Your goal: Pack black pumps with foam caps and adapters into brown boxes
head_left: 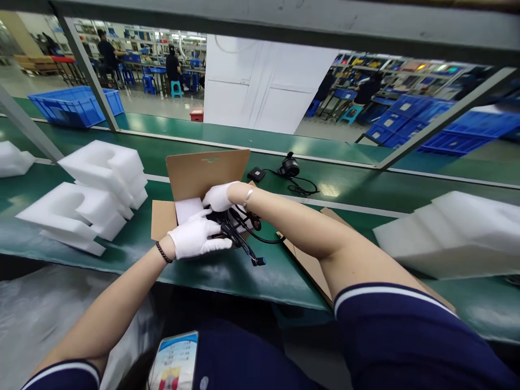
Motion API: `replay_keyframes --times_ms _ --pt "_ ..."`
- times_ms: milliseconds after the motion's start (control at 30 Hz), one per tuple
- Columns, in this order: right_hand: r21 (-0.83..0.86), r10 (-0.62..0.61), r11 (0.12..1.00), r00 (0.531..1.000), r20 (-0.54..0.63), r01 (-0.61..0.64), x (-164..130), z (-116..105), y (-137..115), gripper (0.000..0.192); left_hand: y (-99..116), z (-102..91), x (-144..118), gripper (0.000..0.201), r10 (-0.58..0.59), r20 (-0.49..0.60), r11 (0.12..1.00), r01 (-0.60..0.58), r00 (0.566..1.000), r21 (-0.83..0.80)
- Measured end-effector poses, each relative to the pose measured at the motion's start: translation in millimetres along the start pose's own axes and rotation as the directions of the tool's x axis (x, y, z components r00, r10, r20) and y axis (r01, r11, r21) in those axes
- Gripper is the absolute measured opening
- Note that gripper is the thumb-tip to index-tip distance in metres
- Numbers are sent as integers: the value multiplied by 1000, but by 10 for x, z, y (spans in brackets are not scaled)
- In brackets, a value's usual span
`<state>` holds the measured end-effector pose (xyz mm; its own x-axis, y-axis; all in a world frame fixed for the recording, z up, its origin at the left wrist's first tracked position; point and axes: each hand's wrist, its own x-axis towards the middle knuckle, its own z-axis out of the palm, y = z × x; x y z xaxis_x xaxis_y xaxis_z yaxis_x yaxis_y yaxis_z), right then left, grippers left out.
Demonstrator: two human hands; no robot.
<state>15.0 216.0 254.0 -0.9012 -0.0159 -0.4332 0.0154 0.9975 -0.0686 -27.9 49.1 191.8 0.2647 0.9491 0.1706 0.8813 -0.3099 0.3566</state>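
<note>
An open brown cardboard box stands on the green bench, with white foam inside. A black device with cables and a thin jointed arm lies at the box's near side; its arm sticks out toward me. My left hand, in a white glove, lies against the device with its fingers spread. From the right, my right hand, also gloved, reaches over the box. Its fingers are bent down onto the device's upper end, and their tips are partly hidden.
Cut white foam blocks are stacked on the left, and more foam lies on the right. Flat cardboard sits beneath my right arm. Behind the box is a round black device with a cable. A metal frame bar crosses above.
</note>
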Motion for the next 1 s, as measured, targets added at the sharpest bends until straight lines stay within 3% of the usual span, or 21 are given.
replay_keyframes --times_ms 33,100,167,200,267,333,400,467,633,733,800,900,933,1000 --pt "-20 -14 1000 999 -43 13 -210 -28 20 35 14 -52 -28 47 -17 -11 1000 17 1000 -11" --pt "-12 74 997 959 -275 -80 -708 -40 9 40 46 -181 -57 34 -77 -61 995 81 995 62" --pt "45 303 947 840 -450 -318 -1206 37 -84 41 59 -330 -20 21 -43 -114 978 65 993 199" --pt "79 401 909 805 -437 -410 -1415 115 -154 48 51 -400 27 33 27 -105 966 1 994 258" --pt "126 511 857 794 -330 -500 -1697 338 -316 75 1 -505 165 54 198 18 932 -194 980 307" --pt "190 564 826 784 -261 -531 -1790 605 -449 95 -75 -533 329 57 293 154 893 -327 944 308" --pt "315 619 781 734 -278 -539 -1746 836 -503 88 -141 -476 477 52 309 206 875 -363 928 322" --pt "478 658 733 684 -316 -485 -1649 964 -470 67 -175 -365 580 43 275 178 877 -323 945 357" --pt "700 577 708 645 -501 -90 -1412 828 -231 36 -162 -136 606 6 92 54 878 -107 994 467" --pt "751 500 647 669 -550 133 -1228 666 -98 27 -186 -99 520 13 24 -68 911 6 997 413" --pt "821 499 523 698 -514 231 -1063 639 -22 27 -232 -86 463 16 -1 -183 943 62 983 326" --pt "894 534 334 722 -440 298 -784 742 50 24 -314 -81 420 25 -12 -404 977 98 915 192" --pt "901 544 302 720 -430 310 -699 793 59 23 -337 -88 417 30 -18 -428 982 96 904 162" --pt "901 551 294 714 -432 318 -575 871 53 21 -371 -120 420 42 -25 -358 989 75 933 127"
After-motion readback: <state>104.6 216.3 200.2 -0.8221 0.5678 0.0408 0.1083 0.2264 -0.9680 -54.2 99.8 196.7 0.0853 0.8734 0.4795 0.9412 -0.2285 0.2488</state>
